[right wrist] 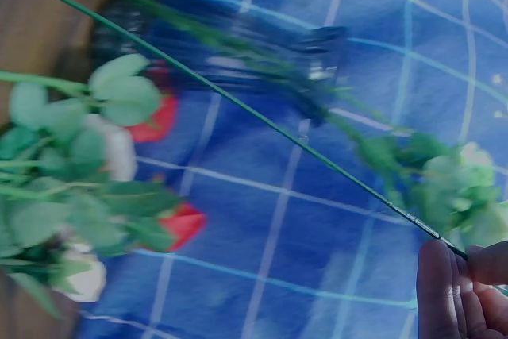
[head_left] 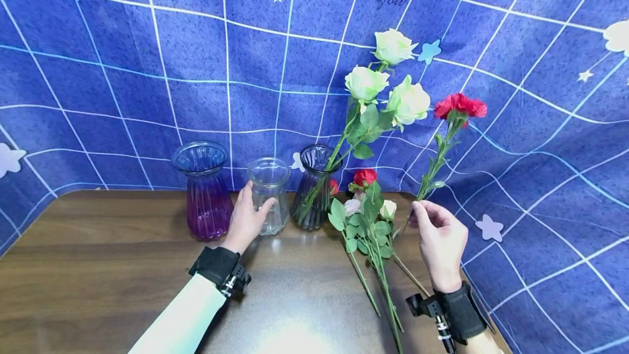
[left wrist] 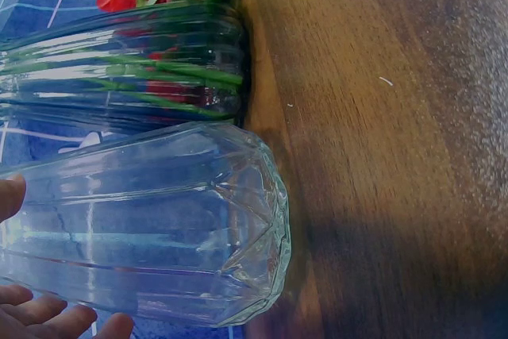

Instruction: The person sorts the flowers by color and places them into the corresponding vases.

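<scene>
My right hand (head_left: 442, 239) pinches the thin green stem of a red carnation (head_left: 461, 107) between thumb and fingertips. The flower stands upright above the hand, and in the right wrist view the bare lower stem (right wrist: 262, 125) runs diagonally away from the fingers. Beside a clear glass vase (head_left: 275, 209) is my left hand (head_left: 245, 217), its thumb in front of the glass and its fingers spread along the left side. Nothing shows inside the clear vase. Right of it, a dark grey glass vase (head_left: 307, 201) holds white-green roses (head_left: 366, 83) leaning right.
A blue-purple glass vase (head_left: 208, 206) stands left of the left hand. Several red and pale flowers with leafy stems (head_left: 375, 234) lie on the wooden table (head_left: 98, 283) between the grey vase and the right hand. Behind hangs a blue gridded cloth (head_left: 196, 42), continuing along the right.
</scene>
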Demonstrator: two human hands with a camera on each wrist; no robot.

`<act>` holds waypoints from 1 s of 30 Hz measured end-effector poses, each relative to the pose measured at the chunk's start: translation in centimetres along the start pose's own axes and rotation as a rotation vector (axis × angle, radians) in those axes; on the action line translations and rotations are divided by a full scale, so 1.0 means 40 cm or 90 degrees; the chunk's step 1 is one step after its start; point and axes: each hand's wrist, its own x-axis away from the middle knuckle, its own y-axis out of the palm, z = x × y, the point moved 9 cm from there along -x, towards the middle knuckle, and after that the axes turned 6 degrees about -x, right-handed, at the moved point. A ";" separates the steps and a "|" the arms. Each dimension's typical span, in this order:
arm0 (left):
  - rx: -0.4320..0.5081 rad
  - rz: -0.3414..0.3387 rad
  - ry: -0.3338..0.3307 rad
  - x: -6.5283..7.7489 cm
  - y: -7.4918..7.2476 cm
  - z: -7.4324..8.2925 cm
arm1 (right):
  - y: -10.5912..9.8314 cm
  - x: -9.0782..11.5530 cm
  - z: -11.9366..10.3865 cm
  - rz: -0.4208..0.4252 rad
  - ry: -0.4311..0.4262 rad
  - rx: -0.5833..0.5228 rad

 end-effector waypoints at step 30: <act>0.000 -0.018 0.025 -0.005 -0.008 0.002 | 0.289 -0.042 -0.223 -0.118 -0.091 -0.196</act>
